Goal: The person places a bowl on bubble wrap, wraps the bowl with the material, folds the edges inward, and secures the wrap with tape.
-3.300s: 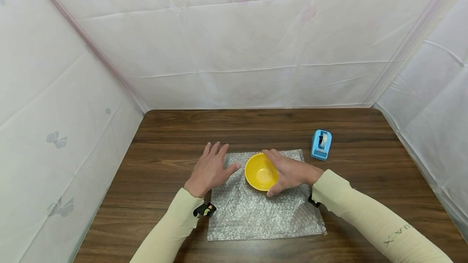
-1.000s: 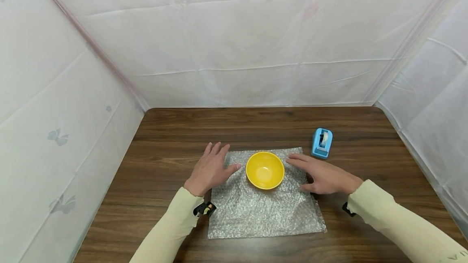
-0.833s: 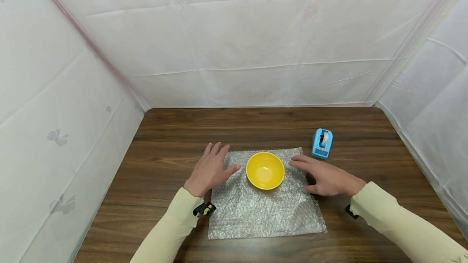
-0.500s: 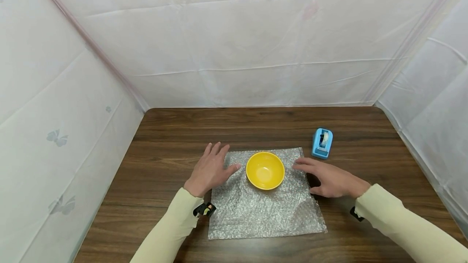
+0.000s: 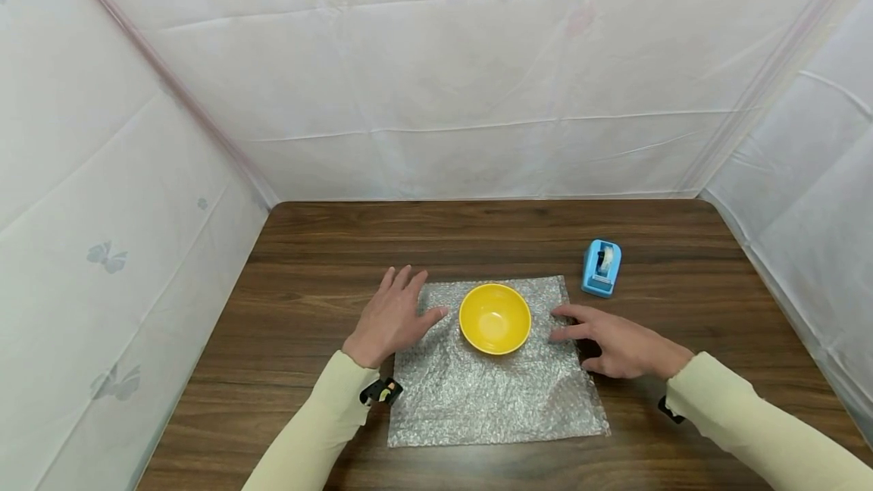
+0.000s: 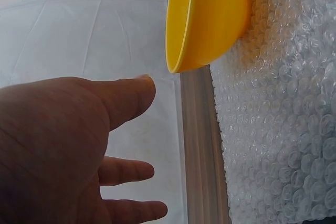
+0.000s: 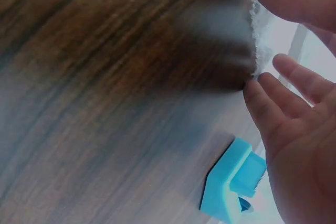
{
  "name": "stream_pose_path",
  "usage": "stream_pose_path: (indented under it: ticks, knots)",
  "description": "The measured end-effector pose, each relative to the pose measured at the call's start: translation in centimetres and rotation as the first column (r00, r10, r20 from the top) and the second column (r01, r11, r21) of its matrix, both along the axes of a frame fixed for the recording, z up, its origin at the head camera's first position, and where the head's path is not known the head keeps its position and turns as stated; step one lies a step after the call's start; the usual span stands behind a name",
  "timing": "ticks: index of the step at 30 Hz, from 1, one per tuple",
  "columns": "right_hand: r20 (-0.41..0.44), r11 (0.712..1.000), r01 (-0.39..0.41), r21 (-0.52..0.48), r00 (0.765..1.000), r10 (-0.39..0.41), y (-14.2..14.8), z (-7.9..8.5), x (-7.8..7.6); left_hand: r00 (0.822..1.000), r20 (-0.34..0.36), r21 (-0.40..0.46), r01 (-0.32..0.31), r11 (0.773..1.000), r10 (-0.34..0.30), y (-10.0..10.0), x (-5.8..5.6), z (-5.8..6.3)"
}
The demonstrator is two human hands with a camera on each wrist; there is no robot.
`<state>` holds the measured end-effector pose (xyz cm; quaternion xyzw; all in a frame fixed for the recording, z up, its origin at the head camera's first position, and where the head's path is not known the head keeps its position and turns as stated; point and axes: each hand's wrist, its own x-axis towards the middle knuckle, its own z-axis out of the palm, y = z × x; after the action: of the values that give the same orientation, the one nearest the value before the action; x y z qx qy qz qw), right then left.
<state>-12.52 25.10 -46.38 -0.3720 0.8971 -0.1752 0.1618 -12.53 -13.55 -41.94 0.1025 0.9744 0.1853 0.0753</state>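
Observation:
A yellow bowl (image 5: 494, 319) stands upright on a sheet of bubble wrap (image 5: 491, 408) spread over the wooden table. To its left, my left hand (image 5: 392, 320) has its fingers spread over the sheet's left edge, thumb directed at the bowl but apart from it; the left wrist view shows that gap below the bowl's rim (image 6: 178, 51). My right hand (image 5: 617, 339) is at the sheet's right edge, fingers extended toward the bowl and holding nothing. In the right wrist view its fingertips come right at the wrap's edge (image 7: 255, 40).
A blue tape dispenser (image 5: 601, 269) with a roll in it stands on the table (image 5: 327, 241) beyond my right hand. White sheeting (image 5: 423, 97) walls in the back and both sides of the table.
Earlier my right hand gripped the bowl; it let go and drew away to the right, its fingers now spreading at the wrap's edge. My left hand has stayed in place.

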Motion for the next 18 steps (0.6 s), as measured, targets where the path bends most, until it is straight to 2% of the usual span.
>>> stream_pose_path:
  ticks: [9, 18]
  knots:
    - [-0.036, 1.0, -0.01, -0.014, 0.999, 0.009, 0.0, -0.7, 0.3, 1.0, -0.004, 0.0, 0.002, 1.0, -0.002, -0.1, 0.0, 0.0]
    - [-0.15, 0.995, -0.02, -0.094, 0.989, 0.006, -0.4, -1.8, 0.3, 1.0, -0.004, 0.002, 0.003, 1.0, -0.003, -0.2, 0.0, 0.0]
